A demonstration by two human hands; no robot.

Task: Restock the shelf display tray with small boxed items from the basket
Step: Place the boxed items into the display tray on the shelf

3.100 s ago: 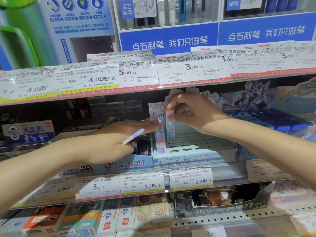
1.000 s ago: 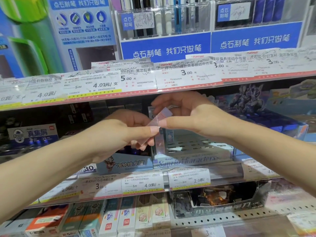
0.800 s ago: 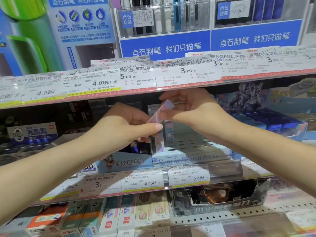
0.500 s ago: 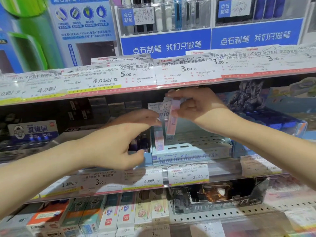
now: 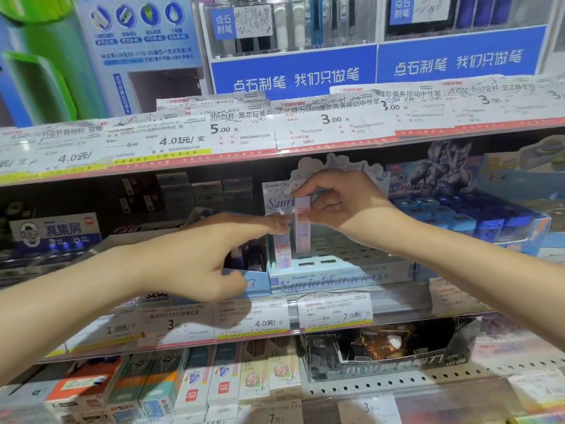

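Two slim boxes stand in the pale-blue display tray — right hand pinches the second box upright; left hand, fingers outstretched, touches the first box

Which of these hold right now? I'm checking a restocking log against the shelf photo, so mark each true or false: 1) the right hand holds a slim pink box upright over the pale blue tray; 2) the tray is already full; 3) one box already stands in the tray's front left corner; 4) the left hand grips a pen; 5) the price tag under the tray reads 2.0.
1) True: the right hand pinches the slim pink box upright above the pale blue tray.
2) False: most slots are vacant.
3) True: a standing box sits at the front left.
4) False: the left hand reaches toward the boxes with fingers extended, holding nothing visible.
5) True: the price tag reads 2.0.
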